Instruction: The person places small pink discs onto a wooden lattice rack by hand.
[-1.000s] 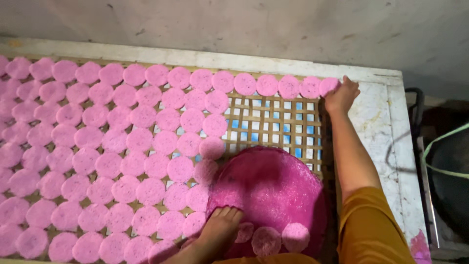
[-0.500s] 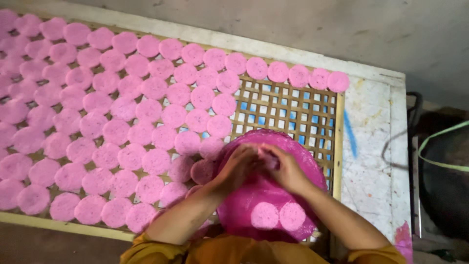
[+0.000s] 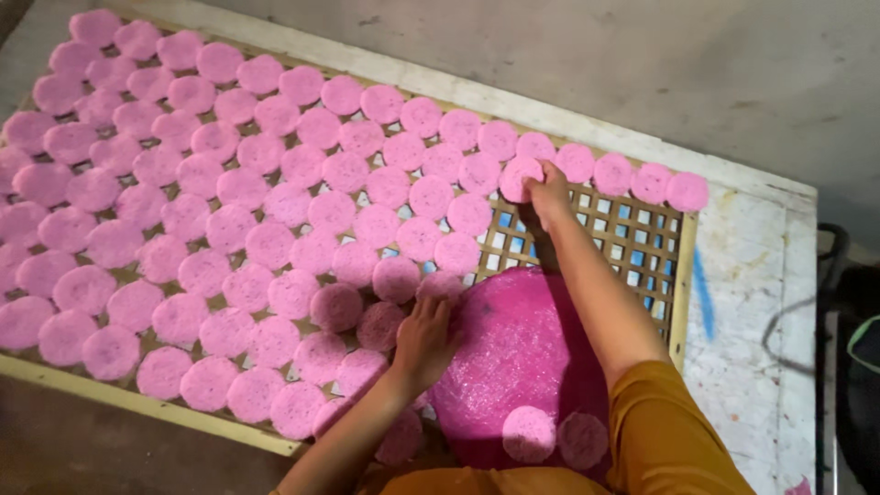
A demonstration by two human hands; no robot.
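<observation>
Several round pink discs [image 3: 275,192] lie in rows on a wooden lattice tray [image 3: 632,243]. My right hand [image 3: 548,191] reaches forward and presses one pink disc [image 3: 519,177] down at the end of a row, fingers on its edge. My left hand [image 3: 424,341] rests with fingers spread on the left rim of a large magenta round mat [image 3: 518,353] that lies on the tray near me. Two more pink discs [image 3: 550,435] sit on the mat's near edge. An orange sleeve covers my right upper arm.
The tray rests on a white, stained table [image 3: 761,275] with a blue mark at its right side. Bare lattice shows only at the right end. A grey wall [image 3: 596,55] lies beyond, and dark cables and a bin stand at the far right [image 3: 848,330].
Half a second ago both hands were together over the magenta mat. Now my right hand has reached out to the row with a disc, and my left hand has settled on the mat's edge.
</observation>
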